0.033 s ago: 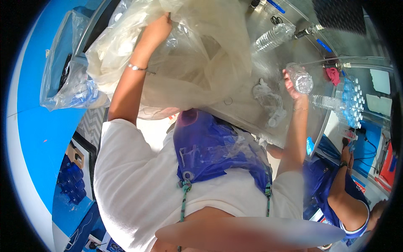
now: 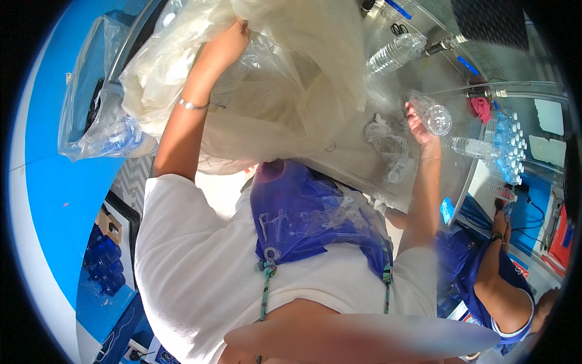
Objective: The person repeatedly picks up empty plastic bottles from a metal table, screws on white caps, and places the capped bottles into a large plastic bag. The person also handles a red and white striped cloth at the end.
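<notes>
My left hand (image 2: 232,40) is closed on the upper part of a large, cloudy plastic bag (image 2: 273,103). The bag hangs wide and crumpled over the left side of the metal counter. On the right, my right hand (image 2: 419,126) holds a clear plastic bottle (image 2: 435,116), its round base toward me. The fingers lie along the bottle's left side. Another clear bottle (image 2: 397,53) lies farther back on the counter. A crumpled piece of clear plastic (image 2: 389,148) rests left of my right forearm.
Rows of clear bottles with white caps (image 2: 506,145) stand at the right. Taps with blue handles (image 2: 467,65) line the counter's back, near black scissors (image 2: 399,29) and a red cloth (image 2: 481,110). Another person's arm (image 2: 494,273) shows at the lower right.
My right hand and its bottle have shifted very slightly, the fingers a little looser around it. The left forearm and the bag's edge have moved a touch left.
</notes>
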Tool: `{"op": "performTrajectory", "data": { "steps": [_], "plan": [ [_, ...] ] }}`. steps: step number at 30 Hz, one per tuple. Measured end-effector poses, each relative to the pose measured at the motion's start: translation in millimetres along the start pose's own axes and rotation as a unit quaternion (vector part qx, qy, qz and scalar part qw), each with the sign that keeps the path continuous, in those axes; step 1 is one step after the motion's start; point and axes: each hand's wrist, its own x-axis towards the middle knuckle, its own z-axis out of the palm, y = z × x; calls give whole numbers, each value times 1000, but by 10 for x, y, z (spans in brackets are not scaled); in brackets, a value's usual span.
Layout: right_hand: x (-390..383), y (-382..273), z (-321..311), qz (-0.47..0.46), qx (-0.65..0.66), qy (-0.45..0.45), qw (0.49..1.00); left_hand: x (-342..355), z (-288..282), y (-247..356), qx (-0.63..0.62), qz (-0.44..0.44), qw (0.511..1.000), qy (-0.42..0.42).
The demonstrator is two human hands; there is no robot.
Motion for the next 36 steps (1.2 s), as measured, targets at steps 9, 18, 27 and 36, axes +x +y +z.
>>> {"op": "performTrajectory", "data": {
  "steps": [9,18,27,36],
  "plan": [
    [-162,-41,5,-58,-63,-86,993,-28,-308,108,-65,205,976,43],
    [-580,-50,739,-419,-580,286,637,918,1596,-565,-277,-45,959,44],
    [-210,49,766,-510,-652,340,447,1538,1574,-1107,83,29,983,-164],
    [-835,384,402,-411,-657,249,581,1401,1839,-1664,-321,-159,917,-172]
  ]
}}
